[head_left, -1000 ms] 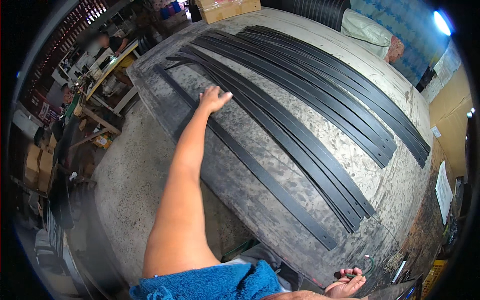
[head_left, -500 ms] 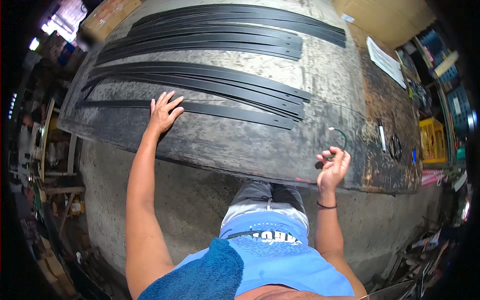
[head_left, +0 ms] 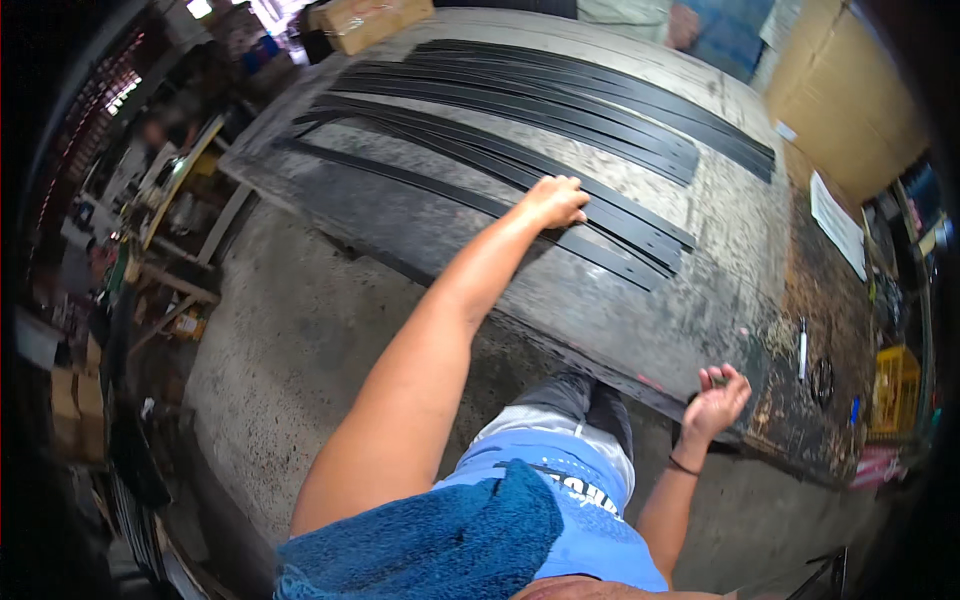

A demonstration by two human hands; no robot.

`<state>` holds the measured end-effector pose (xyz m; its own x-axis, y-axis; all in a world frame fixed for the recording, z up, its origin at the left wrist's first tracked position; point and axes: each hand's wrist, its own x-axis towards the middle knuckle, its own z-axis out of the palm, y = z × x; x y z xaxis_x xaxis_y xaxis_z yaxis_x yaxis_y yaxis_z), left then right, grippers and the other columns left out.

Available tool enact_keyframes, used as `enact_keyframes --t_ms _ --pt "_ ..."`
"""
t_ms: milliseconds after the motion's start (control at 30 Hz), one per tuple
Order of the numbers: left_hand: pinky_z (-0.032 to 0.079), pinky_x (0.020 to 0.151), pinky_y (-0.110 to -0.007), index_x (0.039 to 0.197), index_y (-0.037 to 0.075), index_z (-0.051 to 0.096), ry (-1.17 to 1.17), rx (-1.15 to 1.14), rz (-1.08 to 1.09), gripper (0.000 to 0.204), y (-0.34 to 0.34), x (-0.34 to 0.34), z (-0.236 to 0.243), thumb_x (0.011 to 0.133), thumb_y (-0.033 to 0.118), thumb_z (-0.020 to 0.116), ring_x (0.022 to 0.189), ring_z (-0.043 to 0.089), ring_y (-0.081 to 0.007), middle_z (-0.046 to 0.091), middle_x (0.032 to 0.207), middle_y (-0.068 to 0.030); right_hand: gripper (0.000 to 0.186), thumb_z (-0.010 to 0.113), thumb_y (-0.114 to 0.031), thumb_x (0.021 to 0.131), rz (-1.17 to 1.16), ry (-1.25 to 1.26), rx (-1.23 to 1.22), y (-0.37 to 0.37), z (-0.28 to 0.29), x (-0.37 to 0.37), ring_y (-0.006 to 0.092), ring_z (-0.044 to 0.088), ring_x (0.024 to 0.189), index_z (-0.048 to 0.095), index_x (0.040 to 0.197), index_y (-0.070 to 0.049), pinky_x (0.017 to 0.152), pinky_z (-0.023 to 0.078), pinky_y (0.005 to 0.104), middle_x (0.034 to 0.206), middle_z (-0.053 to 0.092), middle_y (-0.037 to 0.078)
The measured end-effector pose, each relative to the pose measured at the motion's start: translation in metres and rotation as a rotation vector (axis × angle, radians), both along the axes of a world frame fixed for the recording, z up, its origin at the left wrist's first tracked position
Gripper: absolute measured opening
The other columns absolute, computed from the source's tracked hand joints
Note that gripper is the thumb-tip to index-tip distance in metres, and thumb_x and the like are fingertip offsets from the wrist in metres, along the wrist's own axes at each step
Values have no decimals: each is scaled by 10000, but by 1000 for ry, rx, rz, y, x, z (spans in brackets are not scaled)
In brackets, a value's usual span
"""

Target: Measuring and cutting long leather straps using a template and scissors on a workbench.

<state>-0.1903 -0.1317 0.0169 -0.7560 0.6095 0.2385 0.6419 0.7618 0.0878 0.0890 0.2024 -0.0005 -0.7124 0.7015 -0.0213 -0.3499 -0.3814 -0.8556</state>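
Observation:
My left hand (head_left: pixel 556 203) reaches far over the table, its fingers curled closed on the black strips (head_left: pixel 625 217) of the near bundle. The fingertips are partly hidden, so how many strips they grip cannot be told. A single black strip (head_left: pixel 400 178) lies closest to me, passing under my left wrist. My right hand (head_left: pixel 714 404) is raised by the table's front edge, palm up with bent fingers. Something small and dark shows between those fingers, too unclear to name.
More bundles of black strips (head_left: pixel 520 107) lie farther back on the worn table (head_left: pixel 600 335). A marker (head_left: pixel 802 350), dark scissors-like loops (head_left: pixel 822 381) and paper sheets (head_left: pixel 838 225) lie on the right. Cardboard boxes (head_left: pixel 375 22) stand behind. Another person (head_left: pixel 625 12) is across the table.
My left hand has moved right from the nearest strip to the near bundle and closed. My right hand's green cord no longer shows clearly. The view has turned and shifted.

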Motion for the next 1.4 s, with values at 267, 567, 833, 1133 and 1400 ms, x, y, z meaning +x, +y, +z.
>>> enact_keyframes --t_ms 267,567,833,1133,1400 --pt "542 692 -436 977 142 595 185 0 4 316 -17 5 33 763 334 726 827 660 -328 570 938 -112 198 504 -249 1017 -150 26 137 49 20 65 157 584 852 524 1066 -58 777 545 338 1035 588 67" --pt "567 555 -382 1247 209 565 453 212 225 321 -82 82 165 928 178 573 667 695 -267 710 803 -101 308 544 -232 992 -476 11 234 136 14 145 188 596 831 538 1089 60 757 560 324 1014 603 109" --pt "490 427 -296 1318 242 544 498 392 -112 412 46 189 124 914 243 625 562 548 -158 534 684 -63 306 499 -233 1006 -538 -9 258 188 -18 182 201 604 796 547 1085 59 728 553 319 990 615 106" --pt "366 699 -392 1167 113 552 57 674 -554 572 215 331 30 700 355 780 837 475 -248 445 911 -86 173 543 -185 885 -778 -149 127 191 -69 265 235 548 654 527 967 -34 601 491 382 871 580 141" --pt "428 681 -414 1100 107 565 -73 496 -621 505 256 318 -1 708 342 779 814 560 -275 479 927 -104 177 467 -104 892 -841 -516 91 188 -132 334 240 523 631 491 1008 28 585 476 382 842 568 163"
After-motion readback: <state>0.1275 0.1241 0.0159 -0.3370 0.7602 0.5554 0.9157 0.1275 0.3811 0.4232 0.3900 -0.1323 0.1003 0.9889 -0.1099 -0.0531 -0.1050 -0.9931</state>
